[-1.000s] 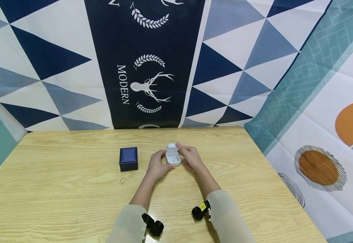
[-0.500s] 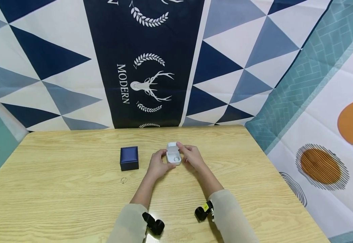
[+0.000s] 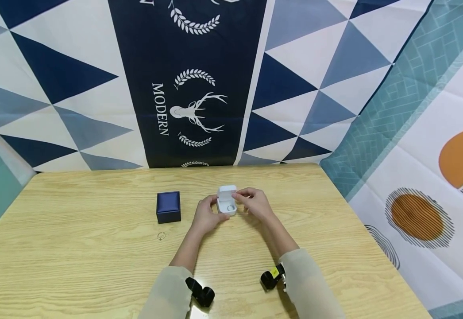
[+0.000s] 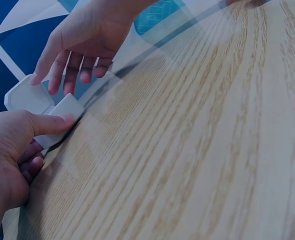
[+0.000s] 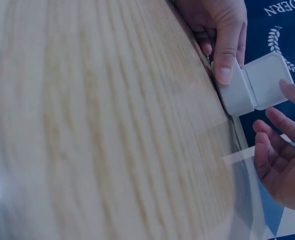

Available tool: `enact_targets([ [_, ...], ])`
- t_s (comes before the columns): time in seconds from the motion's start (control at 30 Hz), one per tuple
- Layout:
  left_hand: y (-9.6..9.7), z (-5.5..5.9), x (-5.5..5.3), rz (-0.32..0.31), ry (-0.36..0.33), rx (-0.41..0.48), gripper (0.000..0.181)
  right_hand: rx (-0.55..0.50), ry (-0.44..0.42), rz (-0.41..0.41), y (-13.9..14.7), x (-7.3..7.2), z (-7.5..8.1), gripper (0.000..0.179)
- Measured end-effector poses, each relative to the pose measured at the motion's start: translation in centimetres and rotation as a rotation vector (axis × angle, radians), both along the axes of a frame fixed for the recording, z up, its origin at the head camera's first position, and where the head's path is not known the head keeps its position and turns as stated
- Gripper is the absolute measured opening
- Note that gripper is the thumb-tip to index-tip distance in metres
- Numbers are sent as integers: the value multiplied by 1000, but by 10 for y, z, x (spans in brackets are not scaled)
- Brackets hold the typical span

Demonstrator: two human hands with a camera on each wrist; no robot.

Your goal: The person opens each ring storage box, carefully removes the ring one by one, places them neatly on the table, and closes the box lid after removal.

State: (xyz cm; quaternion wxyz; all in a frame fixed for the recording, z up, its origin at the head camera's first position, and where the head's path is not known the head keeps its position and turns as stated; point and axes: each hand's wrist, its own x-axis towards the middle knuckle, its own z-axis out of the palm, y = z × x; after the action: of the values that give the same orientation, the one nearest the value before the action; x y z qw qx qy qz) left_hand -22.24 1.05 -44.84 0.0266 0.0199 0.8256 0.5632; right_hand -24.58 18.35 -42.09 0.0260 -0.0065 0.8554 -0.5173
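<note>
A small white ring box stands on the table with its lid up, and a ring sits inside it. My left hand grips the box's lower part from the left, thumb on the front and fingers behind. The thumb of my right hand touches the inner side of the raised lid near its edge. The other right fingers are spread loosely and hold nothing. In both wrist views the ring is hidden.
A dark blue box, closed, stands left of the hands. Another ring lies on the wooden table in front of it. Patterned cloth hangs behind the table's far edge.
My right hand has shifted slightly right, and its thumb has gone from the lid's top edge to its inner side. The lid leans further back. My left hand keeps its grip.
</note>
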Motion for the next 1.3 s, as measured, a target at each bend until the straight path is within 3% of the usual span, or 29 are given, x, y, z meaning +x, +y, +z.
enact_targets([
  [0.2, 1, 1, 1, 3, -3, 10, 66, 24, 34, 44, 1, 1, 3, 26],
  [0.83, 1, 2, 2, -1, 18, 17, 64, 275, 97, 143, -5, 4, 6, 11],
  [1.3, 1, -2, -1, 4, 21, 16, 64, 630, 166, 233, -19, 4, 10, 9],
])
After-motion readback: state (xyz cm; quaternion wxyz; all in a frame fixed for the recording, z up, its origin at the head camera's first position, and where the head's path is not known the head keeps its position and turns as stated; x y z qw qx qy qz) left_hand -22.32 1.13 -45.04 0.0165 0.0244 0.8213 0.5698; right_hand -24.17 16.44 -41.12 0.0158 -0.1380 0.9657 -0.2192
